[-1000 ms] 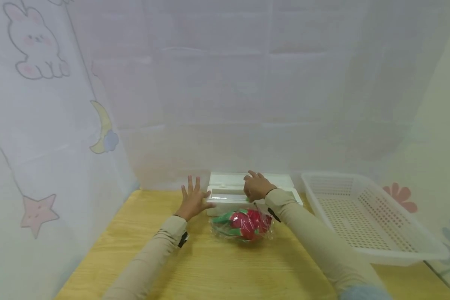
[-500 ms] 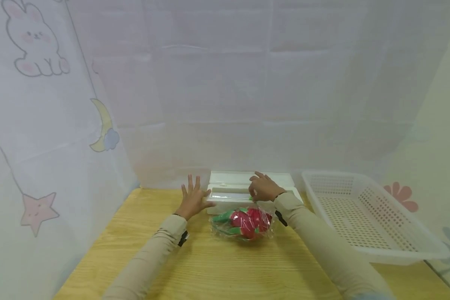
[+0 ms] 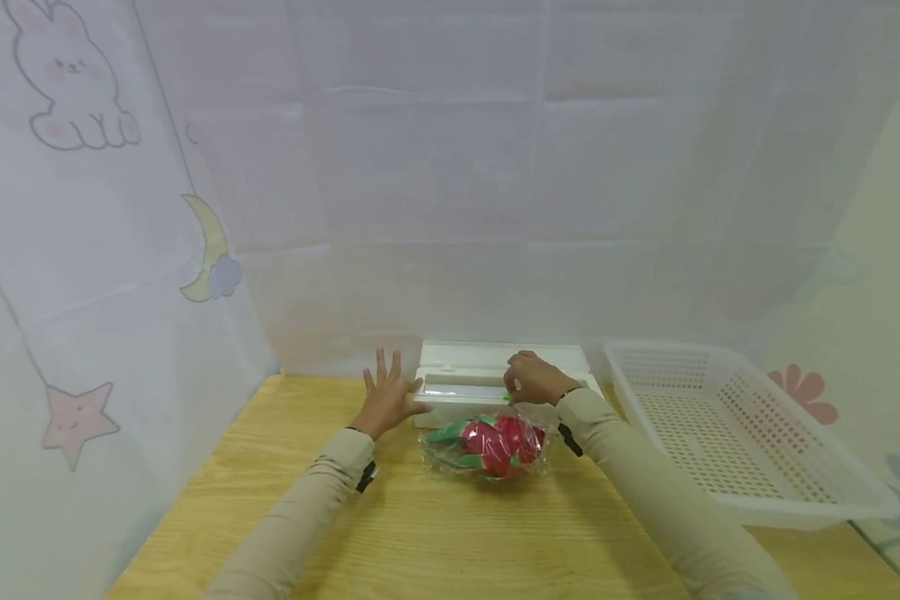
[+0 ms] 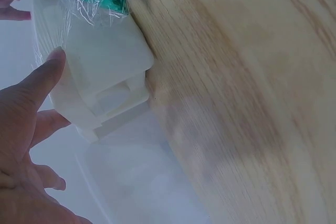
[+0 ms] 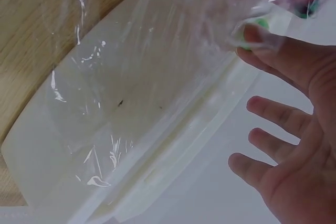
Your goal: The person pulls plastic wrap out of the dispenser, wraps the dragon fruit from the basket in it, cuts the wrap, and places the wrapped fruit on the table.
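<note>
A long white cling film dispenser (image 3: pixel 438 415) stands at the back of the table with its lid (image 3: pixel 465 357) raised. My left hand (image 3: pixel 382 406) is at the dispenser's left end, fingers spread; in the left wrist view its thumb (image 4: pixel 50 69) lies against the top edge. Near the dispenser's right part, my right hand (image 3: pixel 537 382) pinches a small green slider (image 5: pixel 258 25) on the front edge between thumb and forefinger, other fingers loosely bent. A red fruit-like bundle with green leaves (image 3: pixel 487 446), wrapped in clear film, lies just in front, its film reaching up to the dispenser.
A white perforated plastic basket (image 3: pixel 720 433) stands on the right side of the wooden table (image 3: pixel 420 542). A pale cloth backdrop (image 3: pixel 435 167) with cartoon prints hangs right behind the dispenser.
My right hand has slid a little to the right along the dispenser, and the green slider has moved with it. The left hand and the red bundle have stayed in place.
</note>
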